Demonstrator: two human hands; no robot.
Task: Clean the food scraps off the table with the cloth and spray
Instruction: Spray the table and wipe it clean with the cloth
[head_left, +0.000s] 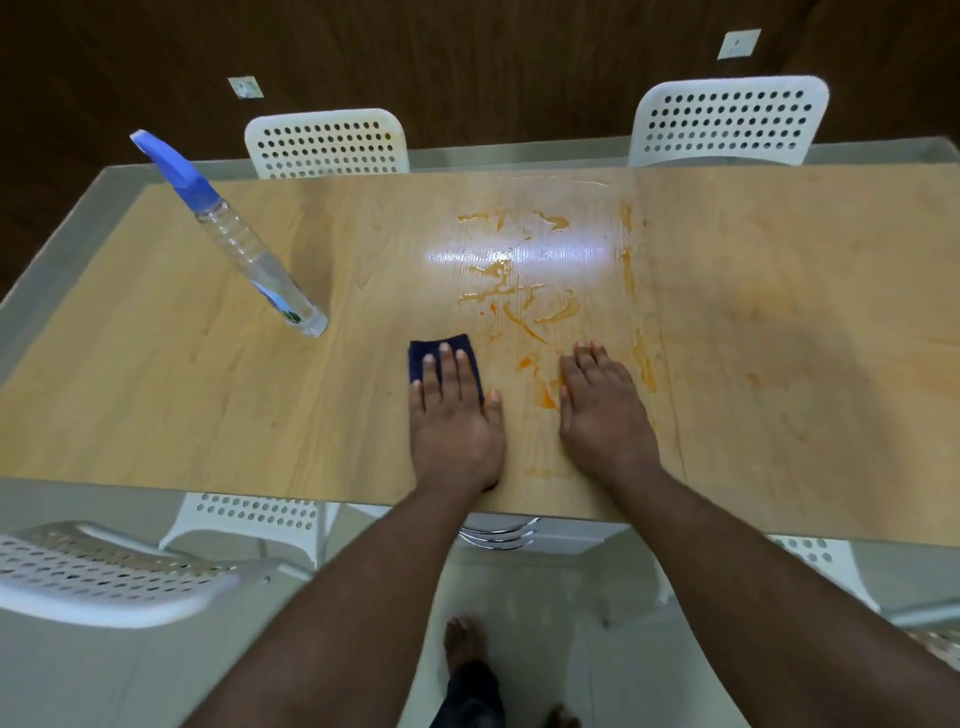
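Observation:
A dark blue cloth (434, 352) lies flat on the wooden table (208, 389) near its front edge. My left hand (456, 426) presses on it with straight fingers, and only the cloth's far end shows beyond the fingertips. My right hand (605, 415) lies flat on the bare tabletop just to the right, fingers straight, at the near end of the mess. Orange food smears (540, 291) streak the wet, shiny middle of the table, from beside my right hand to the far side. A clear spray bottle (244, 244) with a blue head stands at the left.
Two white perforated chairs (327, 143) (730, 122) are at the table's far edge. Another white chair (104, 577) stands at the near left, and one more (249, 519) is tucked under the front edge. My feet show on the floor below.

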